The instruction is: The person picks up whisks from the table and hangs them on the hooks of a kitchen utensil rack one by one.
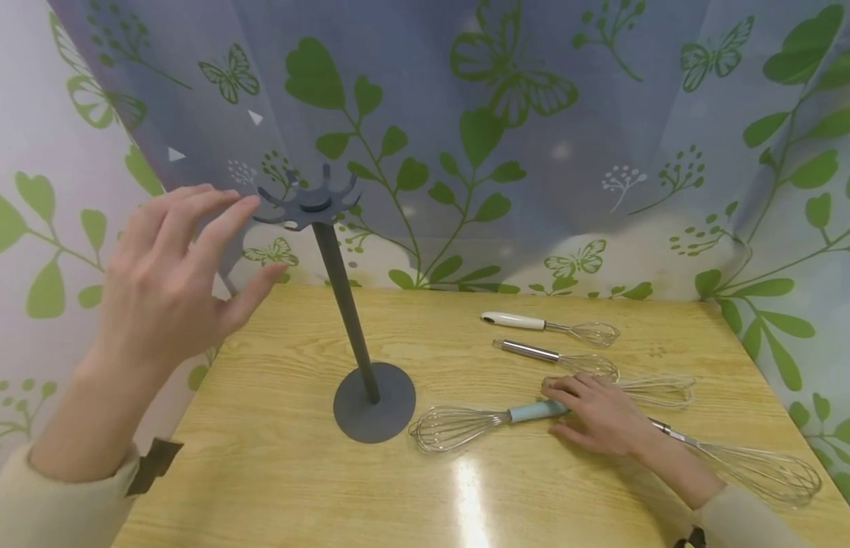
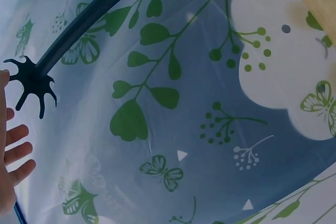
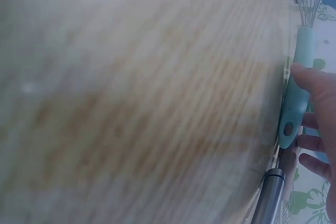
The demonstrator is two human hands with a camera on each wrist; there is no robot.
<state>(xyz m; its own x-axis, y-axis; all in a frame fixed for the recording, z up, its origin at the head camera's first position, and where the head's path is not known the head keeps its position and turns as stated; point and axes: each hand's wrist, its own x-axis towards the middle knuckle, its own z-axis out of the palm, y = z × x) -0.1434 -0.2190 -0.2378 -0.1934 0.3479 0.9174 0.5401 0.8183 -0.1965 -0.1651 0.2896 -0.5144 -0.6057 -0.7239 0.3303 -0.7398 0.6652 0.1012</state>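
Note:
A whisk with a light-blue handle [image 1: 534, 412] lies on the table, its wire head toward the stand. My right hand [image 1: 603, 415] grips its handle end, thumb on the near side and fingers on the far side. The right wrist view shows the thumb on the blue handle [image 3: 295, 98]. My left hand [image 1: 171, 266] is raised beside the hooked top [image 1: 315, 199] of a dark grey stand, fingers apart and nothing held. In the left wrist view, part of the left hand [image 2: 13, 150] shows close to the hooks [image 2: 34, 80]; whether it touches them I cannot tell.
A white-handled whisk [image 1: 514, 320], a small steel-handled whisk [image 1: 530, 351] and a pale-wired whisk [image 1: 660, 390] lie toward the back right. A large steel whisk [image 1: 760, 460] lies by my right forearm. The stand's round base [image 1: 374, 418] rests on the wooden table [image 1: 288, 472]; a patterned curtain [image 1: 411, 114] hangs behind.

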